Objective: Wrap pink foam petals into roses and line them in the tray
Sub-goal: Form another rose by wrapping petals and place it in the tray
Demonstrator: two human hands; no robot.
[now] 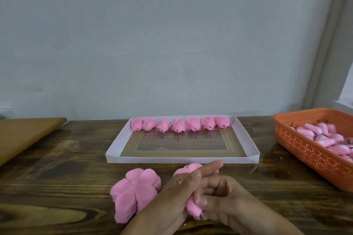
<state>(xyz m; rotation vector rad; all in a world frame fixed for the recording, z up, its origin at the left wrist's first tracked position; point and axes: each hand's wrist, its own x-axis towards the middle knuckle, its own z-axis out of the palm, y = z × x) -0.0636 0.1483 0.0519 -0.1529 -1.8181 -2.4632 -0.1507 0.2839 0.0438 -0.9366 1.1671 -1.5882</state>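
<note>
As both hands (pixel 200 192) clasp, rose (pixel 193 206) between

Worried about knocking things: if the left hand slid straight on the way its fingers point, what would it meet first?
Probably the near wall of the white tray; the left hand points up-right toward it, though depth is unclear.

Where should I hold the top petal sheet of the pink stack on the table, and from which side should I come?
Pinch one rounded outer lobe of the top petal sheet, coming from above on its far left side. The stack of petal sheets lies flat, its lobes fan outward, and both hands crowd its right edge.
</note>
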